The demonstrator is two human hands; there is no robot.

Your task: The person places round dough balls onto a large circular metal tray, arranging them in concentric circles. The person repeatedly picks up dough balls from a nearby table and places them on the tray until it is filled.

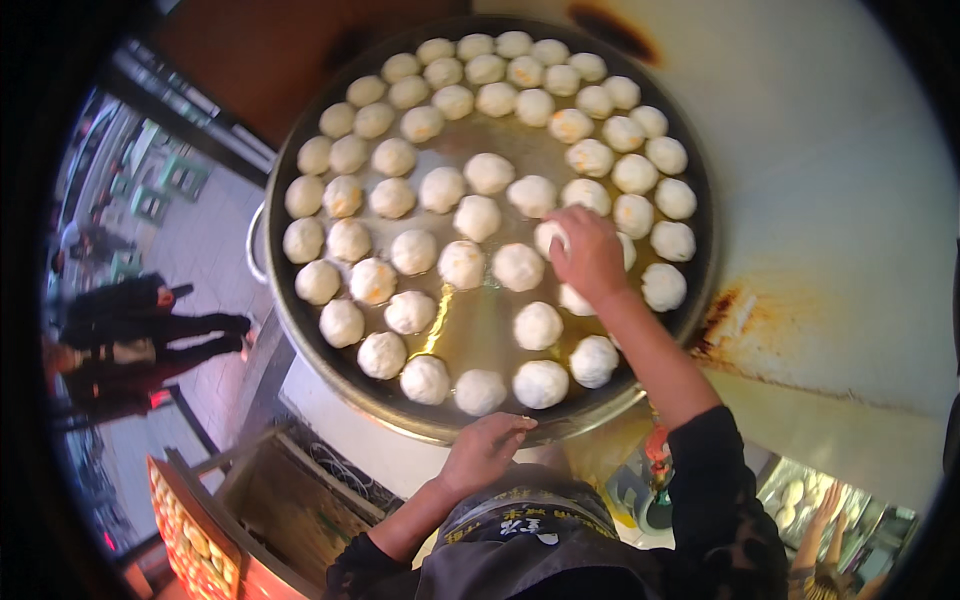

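A large round pan [491, 341] with a shallow layer of oil holds many pale round dough buns. They stand in curved rows along the wall, with looser ones such as this bun [477, 218] in the middle. On the pan's right side, my right hand [592, 259] reaches in, thumb and fingers around a dough bun [550, 237]; the palm partly hides neighbouring buns. My left hand [484, 452] is at the pan's near rim [420, 433], fingers loosely bent and apart, with nothing seen in it. Close by it lies a bun [480, 392] inside the rim.
A metal handle [256, 244] juts from the pan's left. A scorched metal panel [810, 225] borders it on the right. Below left is a wooden box [292, 510]. People [150, 322] and green stools [184, 178] are at left. Another person's hands [825, 510] are near a tray lower right.
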